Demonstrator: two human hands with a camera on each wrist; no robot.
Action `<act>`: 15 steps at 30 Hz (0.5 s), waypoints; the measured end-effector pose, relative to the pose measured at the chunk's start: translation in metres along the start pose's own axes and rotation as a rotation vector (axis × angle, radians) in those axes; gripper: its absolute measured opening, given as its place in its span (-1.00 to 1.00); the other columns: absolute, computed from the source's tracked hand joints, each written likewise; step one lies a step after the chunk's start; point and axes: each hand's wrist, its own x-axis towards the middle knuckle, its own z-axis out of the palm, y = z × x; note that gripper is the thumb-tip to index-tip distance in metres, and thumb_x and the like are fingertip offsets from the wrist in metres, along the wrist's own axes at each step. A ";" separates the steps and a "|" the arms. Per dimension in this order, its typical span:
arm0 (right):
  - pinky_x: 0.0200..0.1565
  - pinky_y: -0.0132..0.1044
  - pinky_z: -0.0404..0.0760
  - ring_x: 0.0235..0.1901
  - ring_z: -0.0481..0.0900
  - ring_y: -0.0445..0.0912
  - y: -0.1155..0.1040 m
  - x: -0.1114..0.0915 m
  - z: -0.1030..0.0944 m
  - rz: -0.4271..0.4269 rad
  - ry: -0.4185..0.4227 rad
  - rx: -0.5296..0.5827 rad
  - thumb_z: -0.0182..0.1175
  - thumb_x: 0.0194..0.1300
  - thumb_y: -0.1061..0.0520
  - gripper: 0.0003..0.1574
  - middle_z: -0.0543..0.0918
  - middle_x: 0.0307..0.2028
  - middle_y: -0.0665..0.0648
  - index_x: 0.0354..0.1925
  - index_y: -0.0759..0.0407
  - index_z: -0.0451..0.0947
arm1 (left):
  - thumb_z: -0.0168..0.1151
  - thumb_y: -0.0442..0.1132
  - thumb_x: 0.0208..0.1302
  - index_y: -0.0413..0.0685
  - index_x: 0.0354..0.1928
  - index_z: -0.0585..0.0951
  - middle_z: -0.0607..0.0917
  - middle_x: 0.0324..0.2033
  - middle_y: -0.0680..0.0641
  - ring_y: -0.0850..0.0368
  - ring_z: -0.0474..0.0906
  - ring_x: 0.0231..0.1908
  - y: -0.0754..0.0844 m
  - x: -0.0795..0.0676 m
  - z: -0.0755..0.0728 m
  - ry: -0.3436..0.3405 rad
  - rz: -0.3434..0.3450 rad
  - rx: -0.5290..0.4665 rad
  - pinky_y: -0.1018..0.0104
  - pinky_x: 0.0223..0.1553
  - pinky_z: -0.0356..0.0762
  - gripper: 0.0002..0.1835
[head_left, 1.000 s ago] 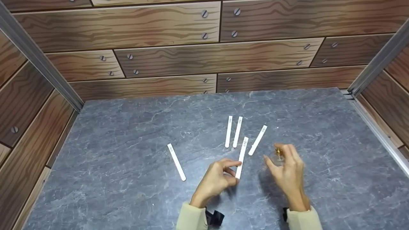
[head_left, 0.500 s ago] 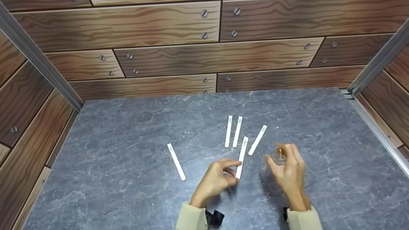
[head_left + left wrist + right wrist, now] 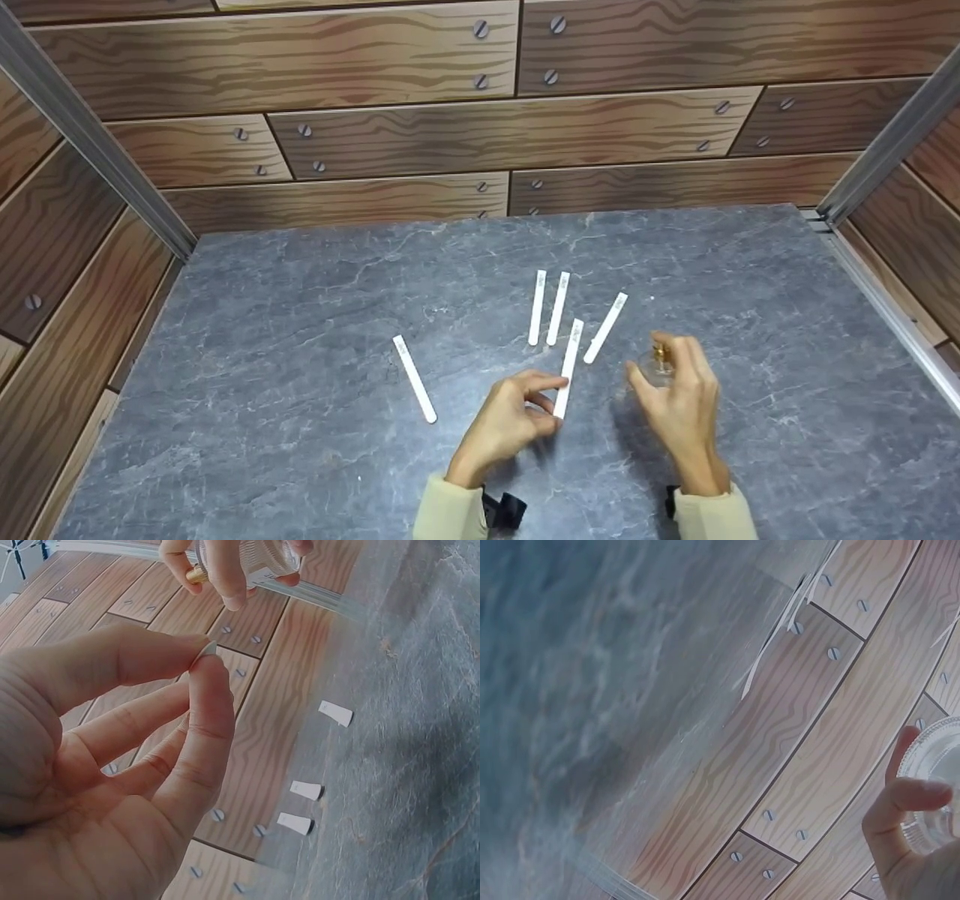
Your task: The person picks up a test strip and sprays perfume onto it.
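Right hand [image 3: 681, 396] and the bottle it grips have drifted slightly to the right since the earliest head frame; I see the left hand [image 3: 504, 421] holding its place, the strip in it at the same slant. On my feed the right hand is partly closed, its thumb and fingers bent round a clear ribbed bottle [image 3: 264, 556] with a gold-coloured top [image 3: 661, 351]. Over at the left hand, I make out a thumb and a finger pinched together on the near end of a white paper strip [image 3: 572, 351], which points away from it, printing at the far end. The bottle sits within the right hand's grasp, to the right of the left hand and apart from the strip. Beyond the left hand, three more strips [image 3: 559, 309] lie on the grey marbled surface [image 3: 300, 300]; another lone strip [image 3: 415, 379] lies to its left.
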 end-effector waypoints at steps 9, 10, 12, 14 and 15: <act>-0.40 -0.23 0.62 -0.47 0.61 0.16 0.000 -0.001 0.000 -0.007 0.003 0.007 0.49 -0.18 0.45 -0.47 0.60 -0.36 0.27 -0.16 0.42 0.55 | 0.24 -0.67 0.00 -0.41 0.15 0.62 0.66 0.03 -0.10 0.24 0.61 -0.21 0.001 -0.001 0.001 -0.004 0.001 -0.005 0.43 -0.17 0.65 -0.45; -0.39 -0.24 0.61 -0.47 0.60 0.16 0.000 -0.001 0.000 -0.009 0.006 0.009 0.49 -0.18 0.44 -0.47 0.60 -0.36 0.27 -0.16 0.42 0.55 | 0.24 -0.68 0.00 -0.41 0.15 0.62 0.66 0.03 -0.10 0.24 0.61 -0.21 0.001 -0.001 0.002 -0.005 -0.001 -0.008 0.43 -0.17 0.65 -0.45; -0.38 -0.25 0.59 -0.47 0.60 0.16 0.000 -0.001 0.001 -0.012 0.011 0.012 0.50 -0.18 0.43 -0.47 0.60 -0.36 0.26 -0.16 0.41 0.56 | 0.24 -0.68 0.01 -0.41 0.15 0.62 0.66 0.03 -0.10 0.24 0.61 -0.21 0.002 -0.001 0.002 -0.007 -0.004 -0.011 0.43 -0.17 0.65 -0.45; -0.38 -0.23 0.59 -0.47 0.60 0.16 0.000 -0.001 0.001 -0.016 0.014 0.016 0.50 -0.18 0.41 -0.47 0.60 -0.36 0.26 -0.16 0.40 0.56 | 0.24 -0.68 0.01 -0.41 0.15 0.62 0.66 0.03 -0.09 0.24 0.61 -0.21 0.002 0.000 0.002 -0.010 -0.006 -0.014 0.42 -0.17 0.65 -0.45; -0.38 -0.20 0.59 -0.47 0.60 0.16 0.000 -0.001 0.001 -0.019 0.014 0.017 0.51 -0.18 0.41 -0.47 0.60 -0.36 0.25 -0.16 0.39 0.56 | 0.24 -0.68 0.01 -0.41 0.15 0.62 0.66 0.03 -0.09 0.24 0.61 -0.21 0.002 0.000 0.002 -0.012 -0.006 -0.014 0.42 -0.17 0.65 -0.45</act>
